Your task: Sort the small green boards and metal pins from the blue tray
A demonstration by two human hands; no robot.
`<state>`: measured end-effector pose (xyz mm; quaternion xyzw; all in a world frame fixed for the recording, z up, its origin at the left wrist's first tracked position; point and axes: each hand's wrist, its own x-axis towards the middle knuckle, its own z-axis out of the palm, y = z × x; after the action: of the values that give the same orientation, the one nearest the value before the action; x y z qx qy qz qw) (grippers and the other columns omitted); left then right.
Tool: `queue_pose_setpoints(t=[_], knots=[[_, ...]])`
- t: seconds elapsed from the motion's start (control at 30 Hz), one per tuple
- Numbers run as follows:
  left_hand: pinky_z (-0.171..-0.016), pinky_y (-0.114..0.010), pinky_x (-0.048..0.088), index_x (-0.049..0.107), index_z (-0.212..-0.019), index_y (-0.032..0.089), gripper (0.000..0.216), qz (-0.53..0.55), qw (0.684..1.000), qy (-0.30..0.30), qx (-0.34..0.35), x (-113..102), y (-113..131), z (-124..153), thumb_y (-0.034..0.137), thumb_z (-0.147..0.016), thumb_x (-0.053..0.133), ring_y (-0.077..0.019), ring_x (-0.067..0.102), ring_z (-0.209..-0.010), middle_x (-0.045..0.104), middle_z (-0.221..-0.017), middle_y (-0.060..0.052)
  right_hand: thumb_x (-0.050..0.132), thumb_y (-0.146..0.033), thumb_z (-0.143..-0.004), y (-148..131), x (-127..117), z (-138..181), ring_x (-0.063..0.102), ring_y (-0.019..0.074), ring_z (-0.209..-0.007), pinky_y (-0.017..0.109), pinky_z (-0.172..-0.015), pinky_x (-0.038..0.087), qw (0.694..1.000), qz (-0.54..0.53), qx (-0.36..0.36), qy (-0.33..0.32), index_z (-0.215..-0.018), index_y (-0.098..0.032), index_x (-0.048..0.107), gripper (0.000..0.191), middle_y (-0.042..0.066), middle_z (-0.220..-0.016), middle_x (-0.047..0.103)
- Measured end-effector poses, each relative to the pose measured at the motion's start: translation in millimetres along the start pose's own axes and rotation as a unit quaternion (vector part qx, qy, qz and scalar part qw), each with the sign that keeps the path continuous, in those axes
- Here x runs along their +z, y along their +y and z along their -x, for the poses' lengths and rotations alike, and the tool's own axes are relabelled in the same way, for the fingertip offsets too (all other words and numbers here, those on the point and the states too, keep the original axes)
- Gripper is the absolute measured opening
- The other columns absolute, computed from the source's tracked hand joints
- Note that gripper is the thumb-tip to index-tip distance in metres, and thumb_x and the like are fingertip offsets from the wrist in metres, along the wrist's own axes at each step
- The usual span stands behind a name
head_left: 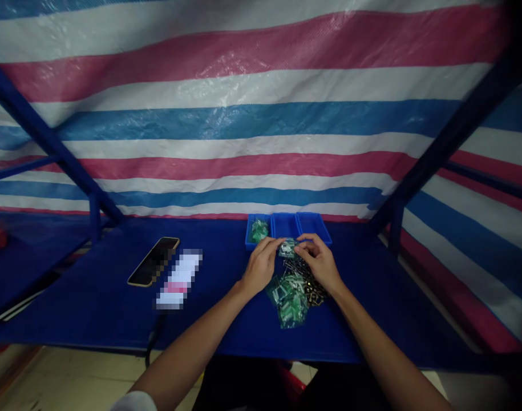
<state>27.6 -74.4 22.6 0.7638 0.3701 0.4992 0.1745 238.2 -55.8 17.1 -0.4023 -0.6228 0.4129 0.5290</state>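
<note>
My left hand (261, 264) and my right hand (318, 261) meet over the blue table (106, 297), both pinching one small clear bag of green parts (287, 247) between their fingertips. Just below the hands lies a pile of similar green bags (290, 297) with a heap of small brass-coloured metal parts (312, 285) beside it. Behind the hands stand three small blue bins (287, 226) in a row; the left bin (258, 230) holds green bags.
A dark phone (153, 261) and a blurred white and pink card (179, 278) lie on the table to the left. Blue frame posts (93, 214) rise at both sides. A striped pink, white and blue tarp (243, 114) hangs behind.
</note>
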Motion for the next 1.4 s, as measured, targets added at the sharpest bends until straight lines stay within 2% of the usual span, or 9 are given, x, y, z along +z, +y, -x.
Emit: queue_pose_setpoints(t=[0.13,0.23,0.33,0.43,0.67,0.97,1.07,1.23,1.4], knots=[[-0.100,-0.041,0.056,0.062,-0.141,0.028,0.035,-0.023,1.000,0.003,-0.003,1.7,-2.7,0.6,0.024,-0.109,0.050,-0.0226,0.065,-0.112,0.066,-0.120,-0.009,0.066,-0.044,-0.096,2.0,-2.6,-1.0,0.060,0.0181,-0.072,0.030,-0.067,0.046,1.000,0.026,0.003,0.011,-0.106,-0.023,0.075,0.025,0.003,-0.094,0.072],[-0.095,-0.039,0.057,0.069,-0.129,0.026,0.025,-0.023,1.000,0.009,-0.016,1.5,-2.6,0.8,0.030,-0.106,0.059,-0.0217,0.065,-0.105,0.064,-0.114,-0.008,0.068,-0.041,-0.094,2.3,-1.2,-1.5,0.065,0.0197,-0.078,0.032,-0.073,0.049,1.000,0.008,0.000,-0.011,-0.110,-0.023,0.074,0.025,0.004,-0.095,0.075],[-0.089,-0.036,0.056,0.072,-0.115,0.022,0.020,-0.024,0.999,0.021,-0.035,-0.6,-0.3,-0.4,0.035,-0.107,0.059,-0.0204,0.065,-0.098,0.063,-0.109,-0.007,0.073,-0.043,-0.092,1.2,1.1,-1.6,0.067,0.0215,-0.085,0.033,-0.081,0.050,0.999,-0.013,-0.009,-0.033,-0.107,-0.022,0.072,0.026,0.004,-0.091,0.076],[-0.086,-0.034,0.055,0.070,-0.108,0.021,0.021,-0.010,0.998,0.015,-0.061,-1.1,0.4,-1.8,0.035,-0.109,0.054,-0.0186,0.065,-0.091,0.066,-0.109,-0.007,0.072,-0.049,-0.093,-1.2,1.0,-1.3,0.063,0.0194,-0.076,0.031,-0.073,0.049,1.000,0.000,0.000,-0.029,-0.101,-0.021,0.073,0.029,0.003,-0.085,0.073],[-0.078,-0.029,0.054,0.056,-0.136,0.025,0.032,0.044,0.990,0.070,-0.118,4.4,-9.2,-0.2,0.036,-0.107,0.059,-0.0165,0.066,-0.085,0.068,-0.104,-0.004,0.065,-0.053,-0.098,-6.8,0.1,0.5,0.062,0.0200,-0.077,0.030,-0.072,0.047,0.997,0.042,0.005,-0.062,-0.088,-0.021,0.076,0.036,0.004,-0.084,0.072],[-0.090,-0.036,0.049,0.067,-0.120,0.024,0.024,-0.131,0.971,0.189,-0.070,-42.9,-23.3,-19.8,0.034,-0.111,0.047,-0.0220,0.062,-0.096,0.068,-0.104,-0.006,0.059,-0.057,-0.101,3.5,-0.7,0.0,0.056,0.0189,-0.070,0.030,-0.067,0.043,0.995,0.096,0.008,-0.035,-0.095,-0.022,0.077,0.040,0.002,-0.083,0.069],[-0.094,-0.039,0.047,0.071,-0.118,0.026,0.027,-0.158,0.972,0.165,-0.060,-49.1,-32.3,-23.6,0.032,-0.111,0.045,-0.0229,0.062,-0.100,0.071,-0.109,-0.006,0.058,-0.057,-0.102,6.0,-0.3,0.1,0.057,0.0197,-0.072,0.030,-0.068,0.044,0.994,0.103,0.001,-0.043,-0.096,-0.022,0.077,0.040,0.003,-0.084,0.069],[-0.095,-0.042,0.048,0.071,-0.121,0.025,0.022,-0.201,0.971,0.111,-0.068,-39.4,-49.7,-20.6,0.028,-0.106,0.056,-0.0260,0.062,-0.101,0.075,-0.109,-0.007,0.056,-0.056,-0.104,7.2,2.1,1.6,0.064,0.0227,-0.086,0.032,-0.077,0.048,0.992,0.113,-0.012,-0.056,-0.096,-0.022,0.075,0.039,0.004,-0.094,0.073],[-0.098,-0.047,0.047,0.074,-0.109,0.023,0.016,-0.275,0.950,0.118,-0.094,-37.4,-49.2,-16.3,0.024,-0.101,0.060,-0.0308,0.056,-0.117,0.067,-0.128,-0.010,0.058,-0.052,-0.104,-3.1,4.8,6.8,0.058,0.0196,-0.073,0.031,-0.070,0.045,0.983,0.153,-0.039,-0.089,-0.098,-0.023,0.074,0.034,0.001,-0.078,0.064]])
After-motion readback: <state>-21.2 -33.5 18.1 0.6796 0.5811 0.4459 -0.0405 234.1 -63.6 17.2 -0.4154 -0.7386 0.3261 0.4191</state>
